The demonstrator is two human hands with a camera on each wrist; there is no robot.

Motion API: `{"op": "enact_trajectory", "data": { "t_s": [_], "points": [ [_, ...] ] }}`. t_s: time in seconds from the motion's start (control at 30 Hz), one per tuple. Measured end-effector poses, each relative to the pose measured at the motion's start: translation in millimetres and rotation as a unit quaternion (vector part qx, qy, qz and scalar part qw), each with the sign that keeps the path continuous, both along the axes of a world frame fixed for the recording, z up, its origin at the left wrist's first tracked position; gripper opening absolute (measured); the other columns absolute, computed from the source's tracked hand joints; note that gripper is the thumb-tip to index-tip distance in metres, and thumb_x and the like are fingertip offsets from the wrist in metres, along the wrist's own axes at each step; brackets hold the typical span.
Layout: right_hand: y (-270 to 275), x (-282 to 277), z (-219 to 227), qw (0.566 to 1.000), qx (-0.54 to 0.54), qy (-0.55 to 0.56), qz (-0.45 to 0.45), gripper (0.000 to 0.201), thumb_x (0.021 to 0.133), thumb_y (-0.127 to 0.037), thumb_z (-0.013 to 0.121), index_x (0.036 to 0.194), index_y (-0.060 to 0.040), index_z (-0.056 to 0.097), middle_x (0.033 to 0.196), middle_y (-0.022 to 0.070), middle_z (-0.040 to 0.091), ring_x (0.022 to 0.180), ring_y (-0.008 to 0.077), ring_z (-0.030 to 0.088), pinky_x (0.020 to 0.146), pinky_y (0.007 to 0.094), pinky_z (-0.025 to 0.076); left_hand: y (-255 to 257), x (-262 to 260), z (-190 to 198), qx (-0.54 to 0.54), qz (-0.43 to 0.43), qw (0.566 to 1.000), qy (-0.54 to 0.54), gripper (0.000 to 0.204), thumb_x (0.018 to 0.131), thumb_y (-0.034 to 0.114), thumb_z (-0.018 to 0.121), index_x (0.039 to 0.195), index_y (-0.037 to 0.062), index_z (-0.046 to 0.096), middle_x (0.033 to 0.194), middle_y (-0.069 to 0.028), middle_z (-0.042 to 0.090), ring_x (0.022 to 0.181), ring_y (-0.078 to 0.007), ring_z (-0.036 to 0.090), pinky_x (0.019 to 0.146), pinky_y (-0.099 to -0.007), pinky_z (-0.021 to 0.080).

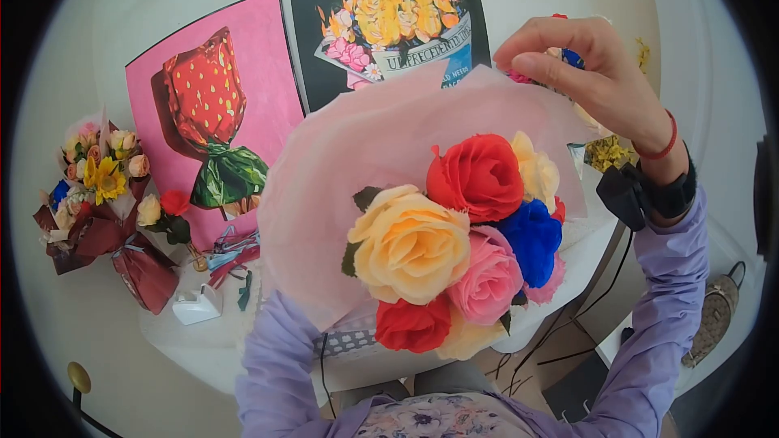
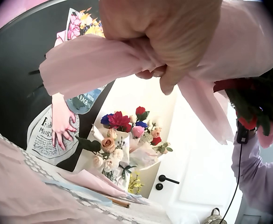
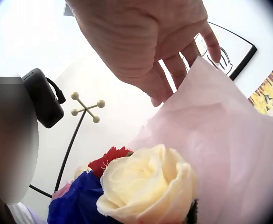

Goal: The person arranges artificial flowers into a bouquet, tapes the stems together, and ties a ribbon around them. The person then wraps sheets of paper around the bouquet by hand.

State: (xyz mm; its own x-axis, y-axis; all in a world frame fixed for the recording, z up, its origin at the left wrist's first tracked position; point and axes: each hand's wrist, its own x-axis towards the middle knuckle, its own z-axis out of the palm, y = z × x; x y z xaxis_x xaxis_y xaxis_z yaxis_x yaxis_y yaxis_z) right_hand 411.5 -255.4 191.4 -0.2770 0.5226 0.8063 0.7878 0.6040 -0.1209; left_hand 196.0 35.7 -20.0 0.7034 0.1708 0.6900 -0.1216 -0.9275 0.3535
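A bouquet of large artificial roses, with a cream rose [image 1: 410, 245], a red rose [image 1: 475, 178] and a blue rose [image 1: 531, 242], stands in front of the body, backed by pale pink wrapping [image 1: 324, 170]. In the left wrist view the left hand [image 2: 166, 35] grips the gathered wrapping [image 2: 89, 63] below the flower heads; the head view hides that hand behind the bouquet. My right hand [image 1: 596, 73] is raised at the wrapping's upper right edge, fingers loosely bent. In the right wrist view the right hand [image 3: 148, 42] hangs beside the paper's tip [image 3: 199, 74], holding nothing visible.
Two pictures, one pink [image 1: 280, 105] and one black [image 1: 312, 89], stand behind the table. Wrapped flowers [image 1: 105, 178], a white tape dispenser [image 1: 197, 305] and ribbons [image 1: 231, 253] lie at left. More flowers [image 2: 122, 135] stand at right. A cable [image 1: 592, 296] hangs from the right wrist.
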Motion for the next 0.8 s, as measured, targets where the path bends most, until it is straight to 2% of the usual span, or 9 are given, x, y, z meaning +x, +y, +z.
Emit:
{"op": "enact_trajectory", "data": {
  "t_s": [0.13, 0.23, 0.27, 0.33, 0.4, 0.47, 0.67, 0.73, 0.8],
  "points": [
    [1, -8, 4, 0.992, -0.014, -0.106, -0.074, 0.017, 0.076, -0.011, 0.062, 0.085, 0.0022, 0.066, 0.078, 0.0090, 0.065, 0.073, 0.0128, 0.059, 0.069, 0.0256, 0.046, -3, -9, -2, -0.003, -0.009, 1.000, 0.010, 0.024, 0.080, 0.013, 0.060, 0.102, 0.0044, 0.058, 0.099, -0.0070, 0.057, 0.086, -0.0137, 0.053, 0.077, -0.0283, 0.044],
    [8, -9, 2, 0.989, 0.023, -0.144, -0.040, 0.014, 0.073, -0.007, 0.061, 0.083, 0.0030, 0.065, 0.076, 0.0116, 0.065, 0.069, 0.0166, 0.060, 0.066, 0.0273, 0.047, 0, 28, 17, -0.004, -0.013, 1.000, 0.016, 0.024, 0.080, 0.013, 0.060, 0.102, 0.0042, 0.058, 0.099, -0.0070, 0.057, 0.086, -0.0137, 0.054, 0.077, -0.0282, 0.044],
    [10, -8, 2, 0.988, 0.023, -0.145, -0.039, 0.014, 0.073, -0.007, 0.061, 0.083, 0.0030, 0.065, 0.076, 0.0116, 0.065, 0.069, 0.0166, 0.060, 0.066, 0.0273, 0.047, -7, -3, -12, -0.004, -0.014, 1.000, 0.018, 0.024, 0.080, 0.013, 0.060, 0.102, 0.0042, 0.058, 0.099, -0.0070, 0.057, 0.086, -0.0137, 0.054, 0.076, -0.0282, 0.044],
    [15, -6, 4, 0.982, 0.076, -0.160, -0.065, 0.014, 0.073, -0.007, 0.060, 0.082, 0.0034, 0.064, 0.073, 0.0132, 0.064, 0.066, 0.0207, 0.061, 0.064, 0.0287, 0.048, -9, -4, -15, -0.005, -0.016, 1.000, 0.022, 0.024, 0.080, 0.013, 0.060, 0.102, 0.0041, 0.058, 0.098, -0.0070, 0.057, 0.086, -0.0138, 0.054, 0.076, -0.0282, 0.044],
    [22, -7, 7, 0.979, 0.095, -0.166, -0.073, 0.011, 0.074, -0.002, 0.058, 0.082, 0.0039, 0.062, 0.073, 0.0112, 0.062, 0.067, 0.0191, 0.058, 0.064, 0.0279, 0.046, -4, 20, 7, -0.005, -0.018, 0.999, 0.025, 0.024, 0.080, 0.013, 0.061, 0.102, 0.0040, 0.058, 0.098, -0.0070, 0.057, 0.085, -0.0138, 0.054, 0.076, -0.0282, 0.044],
    [26, -7, 7, 0.975, 0.113, -0.172, -0.080, 0.008, 0.074, 0.002, 0.057, 0.082, 0.0043, 0.059, 0.073, 0.0092, 0.060, 0.068, 0.0174, 0.055, 0.065, 0.0270, 0.043, -6, -13, -14, -0.005, -0.019, 0.999, 0.029, 0.024, 0.080, 0.013, 0.061, 0.101, 0.0039, 0.058, 0.098, -0.0070, 0.057, 0.085, -0.0138, 0.054, 0.076, -0.0282, 0.044],
    [23, -11, 10, 0.988, 0.038, -0.126, -0.078, 0.011, 0.080, -0.004, 0.055, 0.084, 0.0038, 0.060, 0.078, 0.0084, 0.062, 0.074, 0.0150, 0.057, 0.072, 0.0261, 0.044, -3, 8, 5, -0.011, -0.010, 1.000, 0.025, 0.024, 0.079, 0.013, 0.061, 0.101, 0.0036, 0.058, 0.096, -0.0070, 0.058, 0.084, -0.0139, 0.054, 0.075, -0.0282, 0.044],
    [23, -12, 9, 0.993, 0.050, -0.108, -0.016, 0.014, 0.082, -0.008, 0.054, 0.086, 0.0027, 0.061, 0.082, 0.0072, 0.062, 0.077, 0.0130, 0.056, 0.074, 0.0255, 0.043, -2, 3, 4, -0.013, -0.010, 1.000, 0.027, 0.024, 0.079, 0.013, 0.061, 0.101, 0.0035, 0.058, 0.096, -0.0070, 0.058, 0.084, -0.0140, 0.054, 0.075, -0.0282, 0.044],
    [25, -10, 12, 0.989, 0.041, -0.134, -0.041, 0.016, 0.081, -0.010, 0.056, 0.089, 0.0021, 0.062, 0.081, 0.0081, 0.064, 0.074, 0.0135, 0.057, 0.071, 0.0262, 0.044, 0, 5, 7, -0.014, -0.016, 0.999, 0.031, 0.024, 0.079, 0.013, 0.061, 0.101, 0.0034, 0.058, 0.096, -0.0070, 0.058, 0.084, -0.0140, 0.054, 0.075, -0.0282, 0.044]
  ]
}}
